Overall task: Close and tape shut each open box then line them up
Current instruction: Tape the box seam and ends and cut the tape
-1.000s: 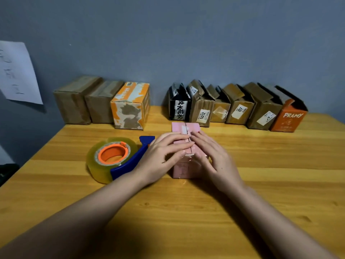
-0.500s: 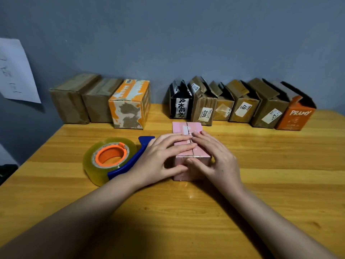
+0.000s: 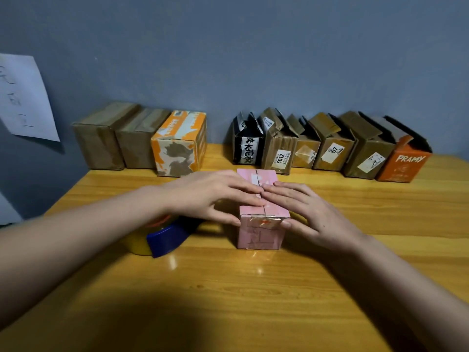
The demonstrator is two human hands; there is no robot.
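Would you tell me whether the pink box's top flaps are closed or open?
Closed: the pink box has both flaps flat, meeting at a centre seam, pressed down by the left hand and right hand.

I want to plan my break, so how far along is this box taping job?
Done: three closed boxes lined up at back left. In hand: the left hand and right hand press the pink box's flaps flat; the tape dispenser sits beside it. Left: six open boxes at back right.

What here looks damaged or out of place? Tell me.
The closed orange box at the back left has its print torn away in brown patches. Six boxes at the back right, from the black box to the PRAMY box, stand with flaps open. Nothing is spilled.
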